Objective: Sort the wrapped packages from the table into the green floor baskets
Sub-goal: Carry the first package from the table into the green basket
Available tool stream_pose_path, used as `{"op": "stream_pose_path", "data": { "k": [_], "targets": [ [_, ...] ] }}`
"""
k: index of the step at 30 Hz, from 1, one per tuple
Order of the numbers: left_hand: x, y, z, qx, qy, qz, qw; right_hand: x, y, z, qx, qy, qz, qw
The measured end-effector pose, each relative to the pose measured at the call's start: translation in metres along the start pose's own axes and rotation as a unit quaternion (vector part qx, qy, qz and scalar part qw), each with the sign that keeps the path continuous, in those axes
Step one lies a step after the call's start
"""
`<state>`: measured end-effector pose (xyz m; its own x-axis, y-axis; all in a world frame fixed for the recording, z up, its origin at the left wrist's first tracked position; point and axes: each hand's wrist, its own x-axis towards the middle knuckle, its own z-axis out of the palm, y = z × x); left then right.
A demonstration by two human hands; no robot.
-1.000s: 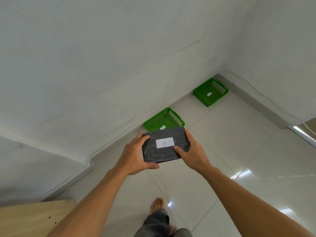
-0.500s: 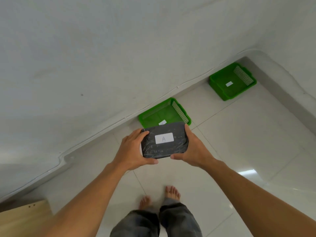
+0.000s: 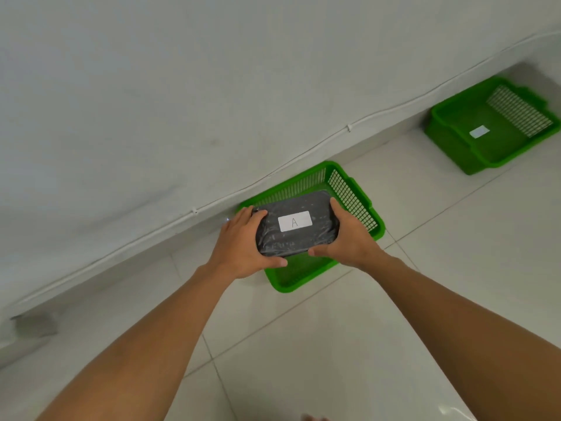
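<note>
A black plastic-wrapped package [image 3: 296, 238] with a white label marked "A" is held flat between both hands. My left hand [image 3: 241, 249] grips its left end and my right hand [image 3: 346, 238] grips its right end. The package hovers directly over the nearer green basket [image 3: 352, 192], which stands on the floor against the wall and is largely hidden beneath it. A second green basket [image 3: 455, 147] with a white label inside stands farther right along the same wall.
A white wall with a thin cable [image 3: 349, 129] clipped along its base runs diagonally behind the baskets. Glossy pale floor tiles [image 3: 318, 344] spread in front. My toes [image 3: 312, 417] peek in at the bottom edge.
I have stepped closer to the wall. The package has moved forward from in front of the nearer basket to right above it. Both hands keep the same grip.
</note>
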<state>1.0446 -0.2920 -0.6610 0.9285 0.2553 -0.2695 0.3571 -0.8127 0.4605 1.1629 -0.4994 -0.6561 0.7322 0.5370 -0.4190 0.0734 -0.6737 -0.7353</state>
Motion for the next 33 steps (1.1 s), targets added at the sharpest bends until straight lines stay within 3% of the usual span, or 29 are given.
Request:
{"op": "stream_pose_path", "data": {
  "k": [11, 16, 21, 28, 33],
  "targets": [
    [0.094, -0.072, 0.113, 0.159, 0.007, -0.041, 0.986, 0.132, 0.091, 0.060, -0.025, -0.020, -0.025, 0.999],
    [0.097, -0.089, 0.129, 0.113, 0.067, -0.013, 0.991, 0.157, 0.101, 0.078, -0.028, -0.031, -0.027, 0.999],
    [0.097, -0.092, 0.132, 0.097, 0.078, -0.003, 0.992, 0.168, 0.100, 0.086, -0.049, -0.037, -0.024, 0.998],
    [0.092, -0.088, 0.121, 0.075, 0.057, -0.011, 0.995, 0.155, 0.085, 0.078, -0.125, -0.008, -0.031, 0.992],
    [0.045, -0.060, 0.068, 0.023, 0.017, -0.037, 0.999, 0.095, 0.044, 0.056, -0.139, -0.008, -0.018, 0.990]
  ]
}}
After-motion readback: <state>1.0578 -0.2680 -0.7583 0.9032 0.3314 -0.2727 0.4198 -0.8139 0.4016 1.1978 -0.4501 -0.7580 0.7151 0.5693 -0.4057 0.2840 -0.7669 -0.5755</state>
